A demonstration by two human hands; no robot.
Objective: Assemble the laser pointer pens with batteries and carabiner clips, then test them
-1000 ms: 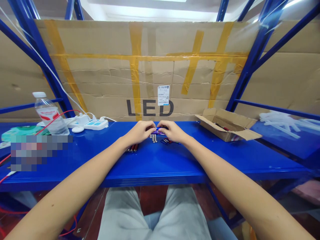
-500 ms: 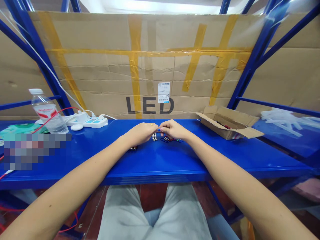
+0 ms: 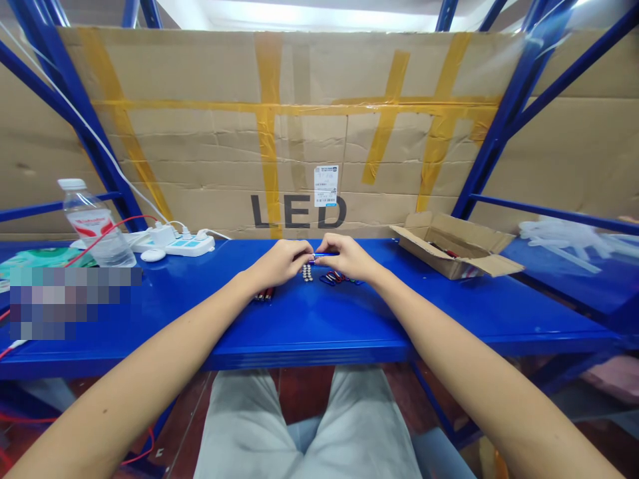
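Note:
In front of me, above the blue table [image 3: 319, 326], my left hand [image 3: 283, 261] and my right hand [image 3: 349, 258] meet with fingertips pinched. Between them is a slim blue metal tube [image 3: 325, 254], like a small penlight; each hand grips one end. Just below the fingers, small silver pieces [image 3: 307, 273] lie in short rows, too small to name. Several coloured carabiners [image 3: 335, 278] rest under my right hand. Beside my left wrist lie dark red tubes with silver ends [image 3: 264, 295], partly hidden by the wrist.
An open cardboard box [image 3: 456, 256] stands on the right with small items inside. To the left are a water bottle [image 3: 97, 229], a white power strip [image 3: 190, 243] and red cables. A large cardboard sheet [image 3: 210, 146] closes off the back, between blue rack posts.
My hands have shifted slightly, and more of the blue tube now shows between the fingers. More of the red tubes by my left wrist is uncovered.

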